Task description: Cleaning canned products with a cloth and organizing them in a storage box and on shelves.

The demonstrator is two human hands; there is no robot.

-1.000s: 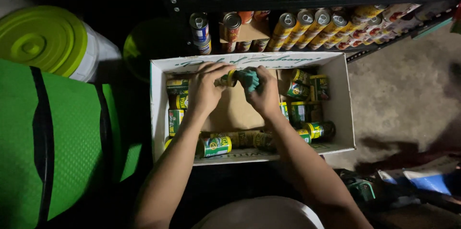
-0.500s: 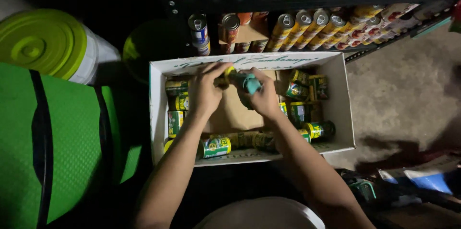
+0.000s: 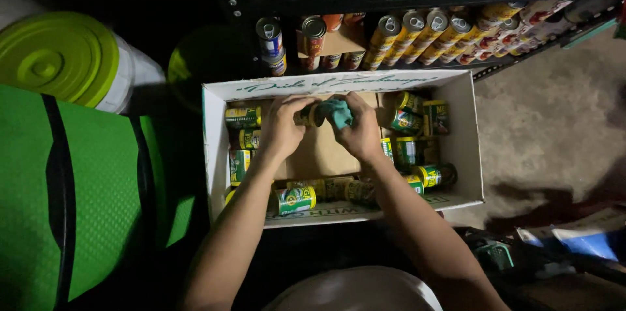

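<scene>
Green-lidded bucket [image 3: 62, 57] left; shelf cans [image 3: 417, 34] above.

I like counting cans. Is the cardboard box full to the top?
No, the cardboard box shows bare bottom amid scattered cans.

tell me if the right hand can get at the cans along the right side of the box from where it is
Probably yes: the right hand is already inside the open-topped box, and the cans lie uncovered just beside it, though its fingers hold a teal cloth.
</scene>
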